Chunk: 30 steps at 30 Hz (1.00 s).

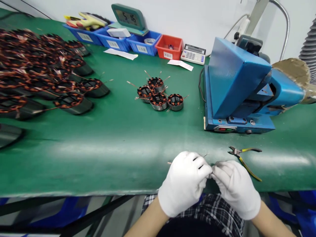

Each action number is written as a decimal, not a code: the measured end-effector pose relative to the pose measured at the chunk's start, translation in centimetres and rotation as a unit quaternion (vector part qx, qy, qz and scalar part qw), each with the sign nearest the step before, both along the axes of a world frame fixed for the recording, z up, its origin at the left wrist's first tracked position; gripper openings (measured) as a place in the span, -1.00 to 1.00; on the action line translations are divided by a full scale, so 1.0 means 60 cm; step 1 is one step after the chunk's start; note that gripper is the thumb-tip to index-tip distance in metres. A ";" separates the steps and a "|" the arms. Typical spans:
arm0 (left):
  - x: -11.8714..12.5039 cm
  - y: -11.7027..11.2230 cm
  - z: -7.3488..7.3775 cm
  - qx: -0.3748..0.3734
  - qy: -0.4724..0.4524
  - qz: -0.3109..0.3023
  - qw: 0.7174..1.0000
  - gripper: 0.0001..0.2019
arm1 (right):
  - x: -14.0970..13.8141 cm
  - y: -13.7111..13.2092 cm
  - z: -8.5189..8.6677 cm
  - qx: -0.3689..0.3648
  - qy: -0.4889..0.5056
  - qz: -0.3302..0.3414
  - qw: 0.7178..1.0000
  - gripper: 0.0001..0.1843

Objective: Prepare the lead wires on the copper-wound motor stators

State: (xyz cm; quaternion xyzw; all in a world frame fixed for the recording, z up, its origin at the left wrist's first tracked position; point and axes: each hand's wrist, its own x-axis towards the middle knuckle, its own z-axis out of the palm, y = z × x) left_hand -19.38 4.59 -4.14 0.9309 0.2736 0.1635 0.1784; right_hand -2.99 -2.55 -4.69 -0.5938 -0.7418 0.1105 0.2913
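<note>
My left hand (186,181), in a white glove, is closed at the bench's front edge. Thin copper wire ends (170,162) poke out past it, like the leads on the wound motor stators (158,101) farther back. The body of the stator it seems to hold is covered by the glove. My right hand (234,186), gloved too, pinches with its fingertips against the left fingertips; what lies in that pinch is hidden. Just beyond the right hand lie diagonal cutters (243,159) with yellow-and-black handles, their jaws apart.
Many more wound stators (74,102) crowd the left of the green bench (111,141). A blue machine (239,82) stands at the right. Along the wall are blue bins (143,47), a red bin (169,49), a calculator (194,54) and a digital clock (128,18).
</note>
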 end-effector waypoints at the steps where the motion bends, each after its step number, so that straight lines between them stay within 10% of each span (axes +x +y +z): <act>1: 0.000 0.000 0.000 0.003 0.003 -0.001 1.000 -0.86 | -0.007 -0.002 0.000 -0.064 0.087 -0.034 0.994 -0.69; 5: 0.001 -0.001 0.000 0.021 0.019 0.009 1.000 -0.87 | -0.016 -0.016 -0.007 -0.241 0.423 -0.115 0.866 -0.79; 13: 0.012 -0.045 0.007 0.035 -0.049 0.228 0.972 -0.74 | 0.020 -0.049 -0.010 -0.248 0.551 -0.194 0.773 -0.61; 25: 0.000 -0.040 0.009 0.026 0.062 0.145 0.987 -0.87 | -0.021 -0.008 -0.005 -0.306 0.402 -0.160 0.848 -0.80; 30: 0.003 -0.035 0.006 -0.012 0.030 0.140 0.990 -0.88 | -0.047 0.006 -0.014 -0.252 0.446 -0.230 0.827 -0.88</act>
